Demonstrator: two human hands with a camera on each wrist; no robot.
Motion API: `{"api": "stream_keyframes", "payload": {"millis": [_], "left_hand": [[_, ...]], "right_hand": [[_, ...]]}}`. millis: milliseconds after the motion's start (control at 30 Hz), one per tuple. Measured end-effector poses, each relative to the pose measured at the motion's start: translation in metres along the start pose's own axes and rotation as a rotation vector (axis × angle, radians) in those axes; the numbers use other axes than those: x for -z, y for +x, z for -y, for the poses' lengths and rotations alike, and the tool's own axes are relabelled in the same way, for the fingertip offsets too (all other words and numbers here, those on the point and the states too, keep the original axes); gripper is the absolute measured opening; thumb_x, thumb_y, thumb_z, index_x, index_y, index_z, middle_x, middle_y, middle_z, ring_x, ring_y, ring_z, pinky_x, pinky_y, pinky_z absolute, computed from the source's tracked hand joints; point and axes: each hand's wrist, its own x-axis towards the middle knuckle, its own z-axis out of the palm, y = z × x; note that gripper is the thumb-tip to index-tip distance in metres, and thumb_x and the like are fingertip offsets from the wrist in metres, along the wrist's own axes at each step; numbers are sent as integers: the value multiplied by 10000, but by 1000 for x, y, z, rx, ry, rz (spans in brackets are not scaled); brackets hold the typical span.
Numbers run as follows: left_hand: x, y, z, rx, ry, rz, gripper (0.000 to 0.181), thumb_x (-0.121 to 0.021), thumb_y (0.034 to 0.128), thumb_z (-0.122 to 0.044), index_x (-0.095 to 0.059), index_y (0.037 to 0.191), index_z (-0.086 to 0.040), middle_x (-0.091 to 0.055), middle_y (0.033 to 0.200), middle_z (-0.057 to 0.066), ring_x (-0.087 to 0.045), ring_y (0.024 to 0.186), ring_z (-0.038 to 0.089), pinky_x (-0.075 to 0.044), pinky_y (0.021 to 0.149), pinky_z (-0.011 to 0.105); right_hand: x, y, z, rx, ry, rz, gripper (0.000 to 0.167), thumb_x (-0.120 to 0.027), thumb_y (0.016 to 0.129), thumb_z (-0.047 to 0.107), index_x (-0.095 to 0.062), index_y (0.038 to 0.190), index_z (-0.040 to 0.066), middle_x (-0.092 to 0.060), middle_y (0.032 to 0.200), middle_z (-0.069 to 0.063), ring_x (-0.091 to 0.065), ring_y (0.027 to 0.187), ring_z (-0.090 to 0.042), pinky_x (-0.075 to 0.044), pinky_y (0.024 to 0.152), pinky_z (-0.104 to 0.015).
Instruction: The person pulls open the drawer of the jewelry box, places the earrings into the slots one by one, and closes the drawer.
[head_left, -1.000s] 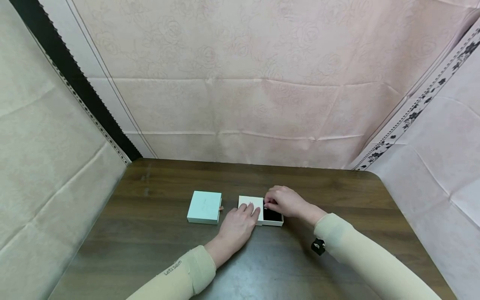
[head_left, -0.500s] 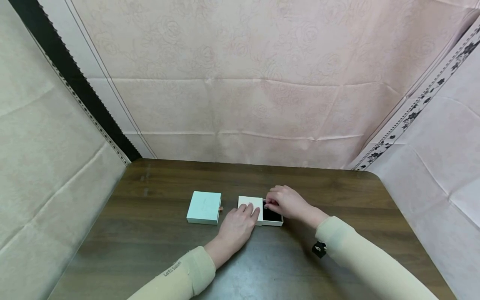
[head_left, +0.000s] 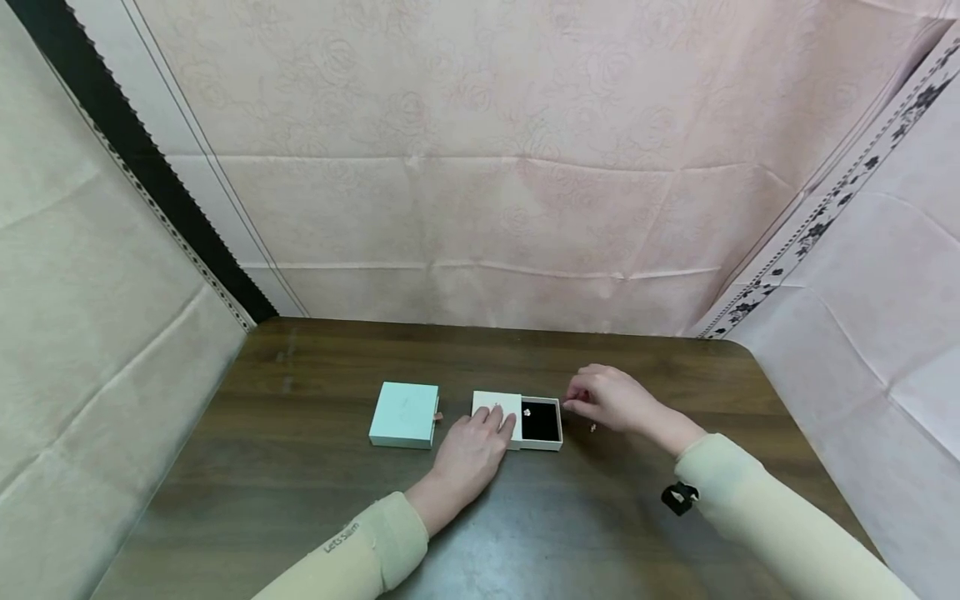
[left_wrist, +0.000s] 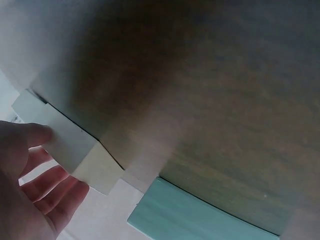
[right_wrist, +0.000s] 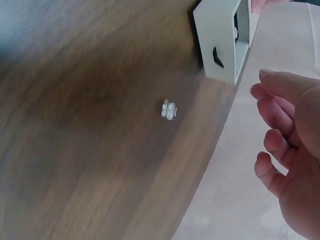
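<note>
My left hand (head_left: 471, 454) holds the sleeve of a small white jewelry box (head_left: 487, 400), with the thumb and fingers on either side of it in the left wrist view. The box's drawer (head_left: 560, 433) sticks out to the right, showing a black lining with a small shiny stud (head_left: 527, 412) on it. Right of the drawer is my right hand (head_left: 611, 398), its fingers loosely curled; I see nothing between them. Close by that hand, a small sparkling earring-like piece (right_wrist: 169, 110) shows against the wooden table, apart from the fingers.
A closed mint-green box (head_left: 405, 412) with a short pinkish tab lies left of the white box. The brown wooden table (head_left: 300, 483) is bounded by a pale cloth backdrop (head_left: 487, 208) behind and cloth on both sides.
My right hand has moved from over the drawer to its right, uncovering the black lining and stud. The small sparkling piece now shows below that hand. My left hand stays on the box.
</note>
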Motion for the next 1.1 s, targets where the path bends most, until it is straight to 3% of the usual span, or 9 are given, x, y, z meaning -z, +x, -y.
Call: {"api": "stream_keyframes", "payload": {"millis": [233,467,600,767,1100], "left_hand": [[-1,0,0,0,-7,0,306,-658,1006,-100,-750,1292,-157,-726,1237,68,-690,1035,197,-586,746,299],[-1,0,0,3,-12,0,303,-659,1007,-97,-748,1292,-153,-732,1244,71,-693,1041,199,-590,752,303],[0,0,0,2,-13,-6,304,-662,1006,-94,-751,1291,-154,-734,1248,72,-693,1040,200,-590,752,302],[-1,0,0,2,-28,-20,305,-665,1000,-88,-754,1286,-147,-733,1240,77,-693,1034,204,-590,748,306],[-1,0,0,-1,-23,-24,309,-669,1000,-93,-758,1290,-151,-735,1244,77,-697,1050,203,-594,760,302]], "right_hand": [[4,-14,-10,0,-24,38,81,-821,933,145,-762,902,193,-661,868,94,-632,810,-169,-523,709,-355],[5,-27,-17,29,-79,37,88,-844,903,119,-762,902,151,-626,832,82,-569,781,-114,-505,682,-338],[0,-35,-22,44,-109,16,124,-864,880,110,-746,878,148,-581,791,76,-528,749,-101,-481,659,-333],[-11,-45,-29,19,-104,22,104,-861,887,100,-778,916,157,-671,876,57,-605,800,-123,-531,687,-348],[-26,-52,-34,38,-110,-19,156,-866,859,65,-751,884,168,-669,857,57,-590,781,-119,-519,677,-340]]}}
